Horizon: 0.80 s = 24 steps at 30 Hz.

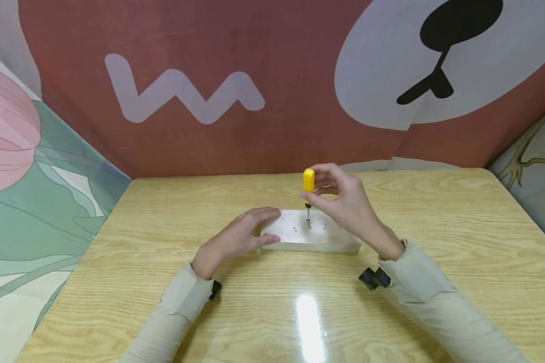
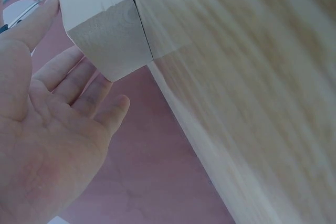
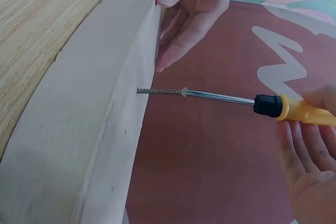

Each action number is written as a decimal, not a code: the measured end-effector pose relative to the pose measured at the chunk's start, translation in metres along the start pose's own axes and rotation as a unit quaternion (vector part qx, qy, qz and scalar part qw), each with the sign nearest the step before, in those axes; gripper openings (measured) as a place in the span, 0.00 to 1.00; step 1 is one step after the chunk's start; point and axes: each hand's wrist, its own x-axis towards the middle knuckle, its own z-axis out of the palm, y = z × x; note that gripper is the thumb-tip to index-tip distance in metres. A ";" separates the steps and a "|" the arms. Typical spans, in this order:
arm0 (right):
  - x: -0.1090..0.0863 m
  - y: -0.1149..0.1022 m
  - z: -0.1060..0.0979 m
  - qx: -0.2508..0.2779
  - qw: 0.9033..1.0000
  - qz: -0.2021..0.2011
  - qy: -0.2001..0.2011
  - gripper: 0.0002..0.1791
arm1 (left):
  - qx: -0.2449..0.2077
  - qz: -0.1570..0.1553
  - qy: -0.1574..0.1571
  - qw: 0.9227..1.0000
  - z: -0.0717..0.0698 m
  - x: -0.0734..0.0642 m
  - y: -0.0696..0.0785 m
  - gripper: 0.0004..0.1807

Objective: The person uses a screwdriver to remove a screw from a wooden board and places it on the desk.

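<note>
A pale wooden block point(image 1: 311, 247) lies on the table, its top face dotted with small holes. The left hand point(image 1: 242, 230) holds the block's left end, thumb on the near side and fingers toward the far side. In the right hand point(image 1: 350, 205) is a screwdriver with a yellow handle point(image 1: 308, 181), pinched between thumb and fingers and standing upright over the block. Seen from the right wrist, its metal shaft point(image 3: 220, 96) meets the head of a long screw point(image 3: 160, 92). The screw's tip touches the holed face, with most of its thread outside the wood.
The wood-grain table point(image 1: 154, 262) reaches back to a red printed backdrop point(image 1: 209, 151). Dark wrist cameras point(image 1: 375, 278) sit under both sleeves. A bright reflection lies on the table in front of the block.
</note>
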 end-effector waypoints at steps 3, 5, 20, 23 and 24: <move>0.000 0.000 0.000 0.010 1.000 0.000 -0.001 0.23 | -0.001 -0.001 0.000 1.000 0.000 0.000 0.000 0.35; -0.001 -0.001 0.000 0.016 1.000 -0.002 -0.003 0.22 | -0.001 -0.001 0.000 1.000 0.000 0.000 0.000 0.35; 0.002 -0.002 0.004 0.020 1.000 0.008 -0.014 0.18 | -0.004 -0.003 -0.002 1.000 0.000 0.001 -0.001 0.35; 0.001 -0.001 0.004 0.021 1.000 0.012 -0.012 0.17 | -0.003 -0.002 -0.001 1.000 0.001 0.001 -0.001 0.35; 0.001 -0.001 0.004 0.021 1.000 0.011 -0.011 0.17 | -0.003 -0.001 0.000 1.000 0.001 0.001 -0.001 0.35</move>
